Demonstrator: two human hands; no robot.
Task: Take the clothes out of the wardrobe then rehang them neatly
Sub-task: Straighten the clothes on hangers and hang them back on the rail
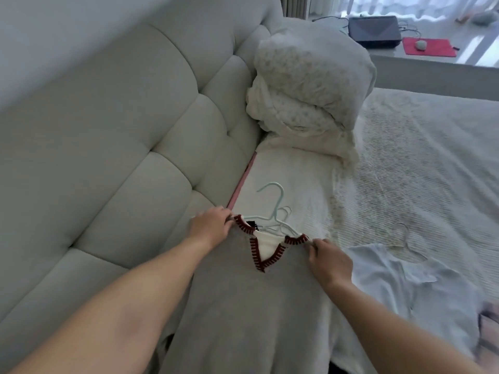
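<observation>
A grey knit vest (pixel 237 300) with a dark red V-neck trim lies flat on the bed, neck pointing away from me. My left hand (pixel 209 228) pinches its left shoulder by the trim. My right hand (pixel 328 261) pinches the right shoulder. Just beyond the neckline lie a pale blue hanger (pixel 272 201) and a white hanger (pixel 286 220), partly under the vest. A white garment (pixel 405 282) is spread to the right, with another thin hanger (pixel 405 238) at its top.
A tufted grey headboard (pixel 121 144) fills the left. Folded bedding and a pillow (pixel 310 85) are piled at the head of the bed (pixel 418 157). Beyond it a sill carries a dark laptop (pixel 374 29) and a red mat (pixel 428 48).
</observation>
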